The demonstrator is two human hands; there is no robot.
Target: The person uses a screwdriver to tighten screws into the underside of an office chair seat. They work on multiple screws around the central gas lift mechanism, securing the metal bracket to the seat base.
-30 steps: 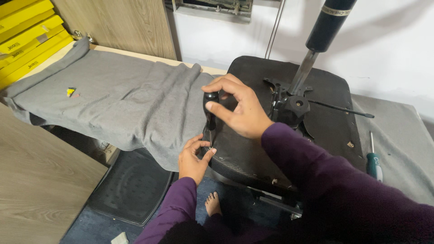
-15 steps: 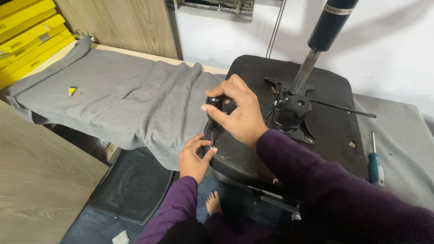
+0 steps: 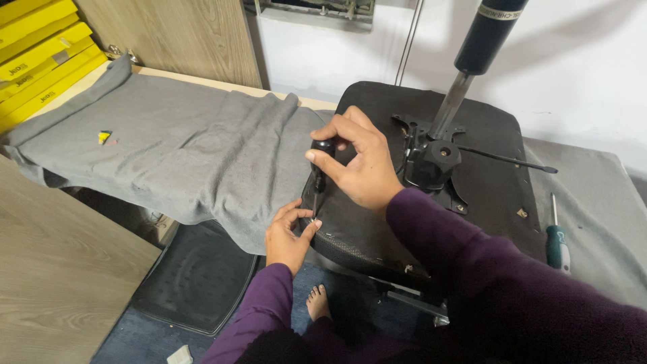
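From the head view, looking down, I see an upturned black office chair seat [image 3: 472, 195] lying on a surface draped with a grey fabric sheet [image 3: 182, 145]. Its metal gas column with a black cylinder [image 3: 472, 61] sticks up toward me from the black metal mounting plate [image 3: 431, 158] at the seat's middle. My right hand [image 3: 360, 162] is closed around the black handle of a screwdriver [image 3: 320, 162], holding it upright at the seat's left edge, its thin shaft pointing down. My left hand [image 3: 288, 232] sits just below, fingers pinched narrow around the shaft's tip where it meets the seat's rim. Both arms wear purple sleeves.

A second screwdriver with a green and white handle [image 3: 556, 243] lies on the sheet just right of the seat, untouched. Yellow flat boxes [image 3: 37, 47] are stacked at the far left. Under the surface lie a black floor mat [image 3: 192, 276] and a bare foot [image 3: 317, 303].
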